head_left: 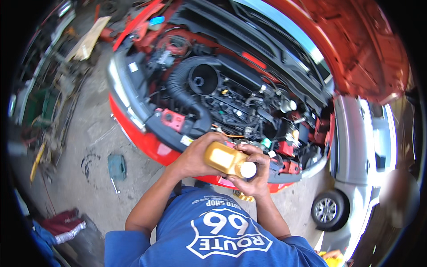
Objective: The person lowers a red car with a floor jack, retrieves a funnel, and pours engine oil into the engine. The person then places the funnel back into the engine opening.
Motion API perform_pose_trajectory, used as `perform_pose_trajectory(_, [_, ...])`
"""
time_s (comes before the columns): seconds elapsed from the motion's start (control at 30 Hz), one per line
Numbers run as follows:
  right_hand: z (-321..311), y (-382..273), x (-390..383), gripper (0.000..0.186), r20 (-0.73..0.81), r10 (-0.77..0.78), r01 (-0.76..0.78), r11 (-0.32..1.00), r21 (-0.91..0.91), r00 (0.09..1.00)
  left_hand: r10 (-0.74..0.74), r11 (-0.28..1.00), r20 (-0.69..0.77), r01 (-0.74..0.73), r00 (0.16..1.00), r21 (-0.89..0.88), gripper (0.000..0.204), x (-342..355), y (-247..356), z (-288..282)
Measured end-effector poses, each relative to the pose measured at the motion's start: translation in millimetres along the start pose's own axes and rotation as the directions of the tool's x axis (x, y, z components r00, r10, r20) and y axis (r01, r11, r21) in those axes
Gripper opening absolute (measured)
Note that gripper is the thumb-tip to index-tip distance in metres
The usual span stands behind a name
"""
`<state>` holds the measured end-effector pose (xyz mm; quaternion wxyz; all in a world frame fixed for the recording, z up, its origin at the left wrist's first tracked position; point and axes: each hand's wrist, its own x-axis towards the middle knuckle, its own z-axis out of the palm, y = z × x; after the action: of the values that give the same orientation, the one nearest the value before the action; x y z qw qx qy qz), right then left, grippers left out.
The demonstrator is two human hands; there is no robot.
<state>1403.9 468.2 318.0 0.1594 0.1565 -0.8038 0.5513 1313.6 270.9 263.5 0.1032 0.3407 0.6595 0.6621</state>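
Note:
A gold plastic bottle (pixel 222 156) with a white cap (pixel 248 169) lies tilted on its side between my hands, in front of my chest. My left hand (pixel 195 156) is closed around the bottle's body. At the neck end, the fingers and thumb of my right hand (pixel 261 177) curl around the cap. Beyond the bottle is the open engine bay of a red car, where a wide black funnel (pixel 204 80) stands over the engine (pixel 233 109). A ribbed black air hose (pixel 178 82) curves past the funnel's left side.
The raised red hood (pixel 356 49) hangs at upper right. A silver vehicle (pixel 351 133) stands to the right. On the concrete floor at left lies a teal case (pixel 117 167); yellow bottles (pixel 243 196) show below my right hand. Car parts (pixel 49 107) line the far left.

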Motion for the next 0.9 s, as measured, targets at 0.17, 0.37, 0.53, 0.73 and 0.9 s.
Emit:
perform_pose_trajectory(0.17, [11,3,-6,0.048,-0.222,-0.175,0.15,0.981,-0.122,0.959,-0.085,0.996,-0.004,0.085,0.996,0.007,0.082,4,7,9])
perform_pose_trajectory(0.37, [0,12,17,0.029,-0.368,-0.209,0.128,0.964,-0.232,0.906,-0.209,0.977,-0.078,0.212,0.975,0.033,0.084,14,15,35])
perform_pose_trajectory(0.53, [-3,15,15,0.027,-0.373,-0.18,0.102,0.97,-0.22,0.91,-0.233,0.972,-0.055,0.234,0.971,0.025,0.086,9,10,41])
perform_pose_trajectory(0.73, [-6,21,11,0.027,-0.432,-0.136,0.076,0.985,-0.153,0.892,-0.21,0.975,-0.065,0.214,0.976,0.06,0.09,10,8,47])
perform_pose_trajectory(0.9, [1,11,11,0.031,-0.412,-0.105,0.046,0.987,-0.152,0.905,-0.208,0.968,-0.085,0.218,0.974,0.129,0.085,6,19,38])
